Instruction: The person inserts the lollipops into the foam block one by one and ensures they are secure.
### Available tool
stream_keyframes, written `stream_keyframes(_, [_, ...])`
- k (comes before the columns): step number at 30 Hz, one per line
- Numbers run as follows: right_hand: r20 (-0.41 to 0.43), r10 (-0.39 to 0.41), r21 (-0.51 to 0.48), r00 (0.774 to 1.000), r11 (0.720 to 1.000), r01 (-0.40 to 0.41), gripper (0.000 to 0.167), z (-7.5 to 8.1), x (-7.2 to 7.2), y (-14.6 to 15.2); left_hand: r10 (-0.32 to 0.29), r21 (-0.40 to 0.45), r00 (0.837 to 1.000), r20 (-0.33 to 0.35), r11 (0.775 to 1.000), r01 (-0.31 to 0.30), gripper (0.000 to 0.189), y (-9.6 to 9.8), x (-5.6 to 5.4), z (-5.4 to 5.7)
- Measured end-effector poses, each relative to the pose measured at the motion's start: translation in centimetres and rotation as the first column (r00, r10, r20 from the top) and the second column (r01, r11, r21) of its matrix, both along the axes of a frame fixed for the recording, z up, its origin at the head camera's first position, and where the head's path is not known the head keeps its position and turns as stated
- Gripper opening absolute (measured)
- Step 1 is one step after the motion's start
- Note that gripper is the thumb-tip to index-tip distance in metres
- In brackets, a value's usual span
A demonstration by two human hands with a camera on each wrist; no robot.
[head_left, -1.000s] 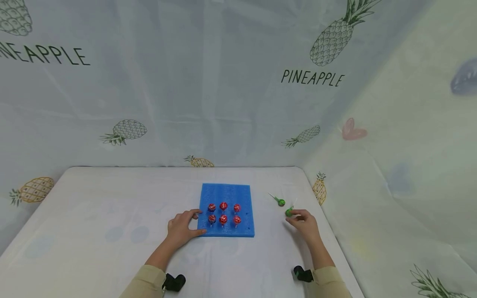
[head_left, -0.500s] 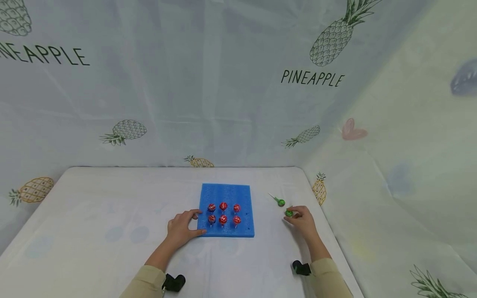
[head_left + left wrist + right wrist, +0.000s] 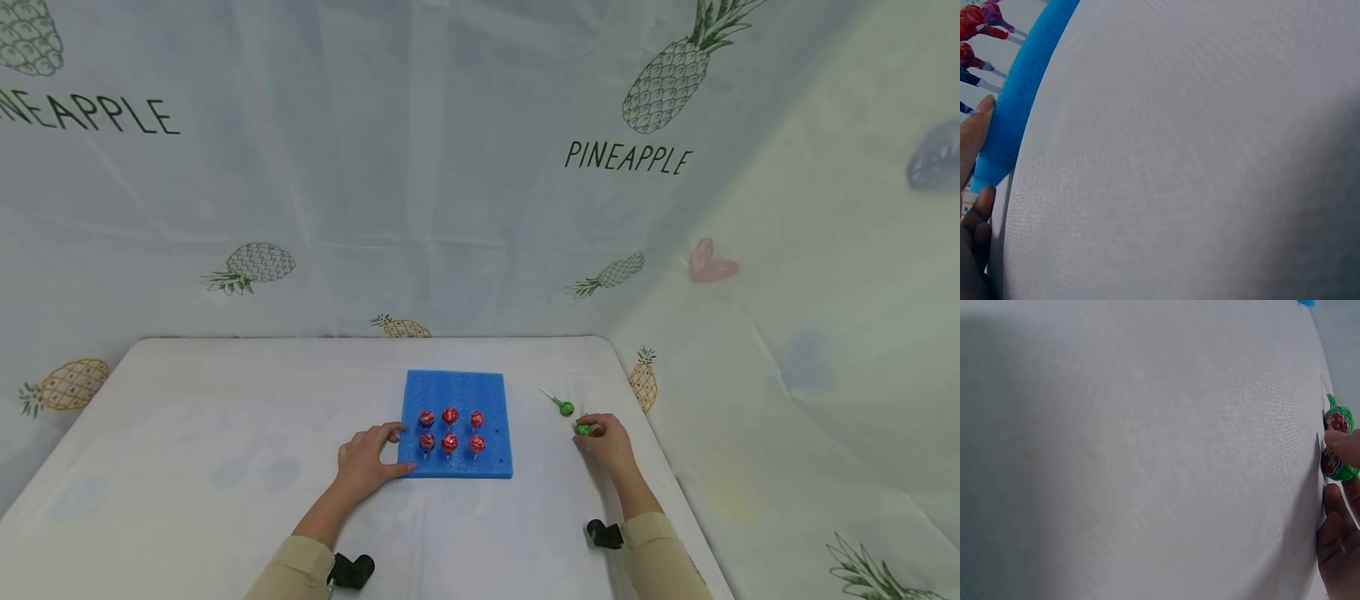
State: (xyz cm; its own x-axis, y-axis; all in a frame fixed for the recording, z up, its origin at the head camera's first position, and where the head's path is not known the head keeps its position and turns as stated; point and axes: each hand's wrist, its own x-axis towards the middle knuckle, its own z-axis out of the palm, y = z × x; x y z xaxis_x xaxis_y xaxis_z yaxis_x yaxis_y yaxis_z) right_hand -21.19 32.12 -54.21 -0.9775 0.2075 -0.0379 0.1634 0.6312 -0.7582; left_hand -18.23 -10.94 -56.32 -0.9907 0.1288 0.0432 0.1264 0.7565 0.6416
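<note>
A blue foam board (image 3: 454, 385) lies on the table with several red-wrapped lollipops (image 3: 449, 442) standing upright in two rows. My left hand (image 3: 363, 461) holds the board by its near left corner, thumb at the front edge and fingers at the left side. In the left wrist view the thumb (image 3: 977, 128) touches the foam board (image 3: 1013, 109). To the right, my right hand (image 3: 613, 444) pinches a green-wrapped lollipop (image 3: 583, 429) between thumb and fingers, low over the table; its stick is hidden. Just beyond it lies another green lollipop (image 3: 566, 408), stick pointing away to the left.
The white-covered table (image 3: 225, 400) ends at a back edge against a pineapple-print curtain (image 3: 420, 183). A pale curtain (image 3: 787, 333) hangs along the right side. Small dark holes (image 3: 498, 430) show in the board's right part. A black wrist device (image 3: 604, 534) sits at the right sleeve.
My right hand has shifted slightly left and away from me. The green lollipop in its fingers has turned, and its wrapper tail no longer shows above. My left hand has stayed in place.
</note>
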Motion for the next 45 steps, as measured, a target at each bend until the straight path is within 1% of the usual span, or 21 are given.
stream_keyframes(7, [0.017, -0.034, 0.008, 0.999, 0.999, 0.034, 0.024, -0.2, 0.1, 0.1, -0.004, -0.011, 1.000, 0.001, 1.000, 0.004, 0.067, 0.0, 0.0, -0.4])
stream_keyframes(13, [0.015, -0.034, -0.045, 0.999, 0.998, 0.035, 0.023, 0.1, 0.2, -0.3, 0.000, -0.022, 1.000, -0.009, 1.000, 0.000, 0.067, 0.0, -0.1, -0.5])
stream_keyframes(22, [-0.031, 0.021, -0.127, 0.999, 0.992, -0.024, 0.021, 1.3, 0.5, -1.7, -0.003, -0.011, 1.000, -0.007, 1.000, 0.003, 0.067, 0.0, -0.1, -0.3])
stream_keyframes(26, [-0.050, 0.045, -0.171, 0.998, 0.984, -0.053, 0.020, 1.6, 0.7, -2.4, -0.001, -0.012, 1.000, -0.005, 1.000, 0.001, 0.067, 0.0, -0.1, -0.4])
stream_keyframes(31, [-0.057, 0.057, -0.217, 0.997, 0.974, -0.069, 0.018, 1.9, 1.0, -3.5, -0.001, -0.016, 1.000, -0.008, 1.000, 0.001, 0.067, 0.0, -0.1, -0.5])
stream_keyframes(37, [-0.076, 0.079, -0.241, 0.994, 0.966, -0.095, 0.018, 2.2, 1.5, -5.0, 0.002, -0.011, 1.000, -0.009, 1.000, -0.002, 0.067, 0.0, -0.1, -0.5])
stream_keyframes(45, [-0.092, 0.142, -0.256, 0.986, 0.953, -0.161, 0.021, 3.0, 1.9, -6.8, 0.002, -0.011, 1.000, -0.015, 1.000, -0.002, 0.067, -0.1, -0.3, -0.6])
